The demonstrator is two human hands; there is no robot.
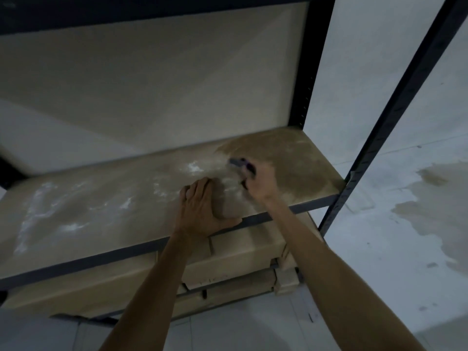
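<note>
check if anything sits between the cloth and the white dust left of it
Nothing visible: left hand grips the cloth on the shelf, bare board runs to the white dust; right hand holds a purple tool.

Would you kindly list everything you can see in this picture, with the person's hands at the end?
Shelf board: one, beige, middle level of the rack, darker at its right end.
Dust patches: several, white, on the board's left and middle.
Rack frame: one, dark, uprights at right, rail along the board's front.
Boxes: several, beige, stacked on the level below; exact count unclear.
Stain: one, brownish, on the pale surface right of the rack.
Cloth: one, brown, at the board's front edge.
Tool: one, purple and dark, blurred, kind unclear.
Left hand: grips the cloth.
Right hand: holds the tool above the board.
</note>
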